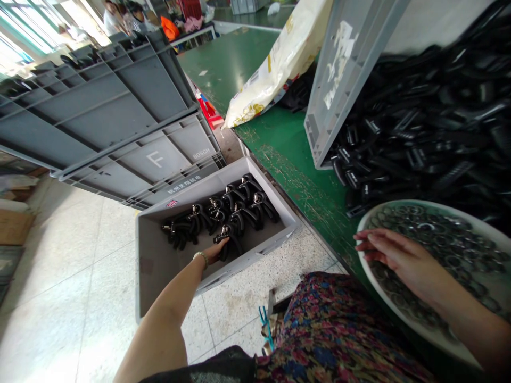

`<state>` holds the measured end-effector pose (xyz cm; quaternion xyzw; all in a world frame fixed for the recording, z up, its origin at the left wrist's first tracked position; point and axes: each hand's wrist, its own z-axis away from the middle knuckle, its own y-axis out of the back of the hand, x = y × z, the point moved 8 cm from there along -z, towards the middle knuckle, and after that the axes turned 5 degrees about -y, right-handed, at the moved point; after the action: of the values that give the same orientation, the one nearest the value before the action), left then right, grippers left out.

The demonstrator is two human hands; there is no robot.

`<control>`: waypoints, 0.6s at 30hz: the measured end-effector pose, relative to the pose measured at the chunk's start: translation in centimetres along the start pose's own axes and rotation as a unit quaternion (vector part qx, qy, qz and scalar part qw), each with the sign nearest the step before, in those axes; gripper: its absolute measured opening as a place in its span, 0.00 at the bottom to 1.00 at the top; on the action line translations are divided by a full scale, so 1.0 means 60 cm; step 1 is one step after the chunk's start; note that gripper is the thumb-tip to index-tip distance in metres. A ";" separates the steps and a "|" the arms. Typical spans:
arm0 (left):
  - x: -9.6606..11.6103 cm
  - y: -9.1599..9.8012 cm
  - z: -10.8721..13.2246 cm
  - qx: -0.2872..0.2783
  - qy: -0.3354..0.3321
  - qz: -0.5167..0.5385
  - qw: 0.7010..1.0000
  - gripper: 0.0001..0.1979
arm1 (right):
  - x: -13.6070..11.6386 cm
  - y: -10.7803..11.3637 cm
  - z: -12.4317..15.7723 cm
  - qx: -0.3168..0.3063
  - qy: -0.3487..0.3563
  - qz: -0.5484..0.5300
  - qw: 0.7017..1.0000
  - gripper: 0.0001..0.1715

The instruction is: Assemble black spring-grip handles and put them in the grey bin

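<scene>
My left hand [216,251] reaches down into a grey plastic crate [154,266], fingers closed around a black curved handle part [224,234] with a shiny metal piece at its top. Several similar black parts [239,210] stand grouped beside it in the crate. Over the left rim of a white basin [365,255] hovers my right hand [393,252], its fingers stretched out with nothing visible in them. Many small metal rings [423,229] fill the basin. The left hand's fingertips are partly hidden by the part.
Stacked grey crates [151,159] stand behind the open one. On the green table [275,143] lie a pale printed bag [275,69], a tipped grey bin [339,80] and a big heap of black plastic parts [431,127]. People [120,18] are in the background.
</scene>
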<state>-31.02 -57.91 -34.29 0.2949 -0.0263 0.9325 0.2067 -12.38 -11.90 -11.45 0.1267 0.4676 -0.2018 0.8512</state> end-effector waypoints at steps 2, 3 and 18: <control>-0.004 -0.001 0.003 -0.001 0.020 -0.006 1.000 0.20 | -0.002 0.001 0.001 0.005 0.004 -0.001 1.000 0.18; -0.005 0.004 0.006 0.005 0.031 -0.012 0.999 0.20 | -0.002 0.002 0.001 0.008 0.006 0.000 1.000 0.18; 0.103 0.171 -0.046 0.248 -0.062 0.015 0.967 0.17 | 0.011 0.014 0.003 0.026 -0.008 0.001 1.000 0.16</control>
<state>-41.18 -64.51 -32.35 0.3942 0.1890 0.8925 0.1111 -11.53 -11.35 -11.89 0.1475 0.4554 -0.2139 0.8515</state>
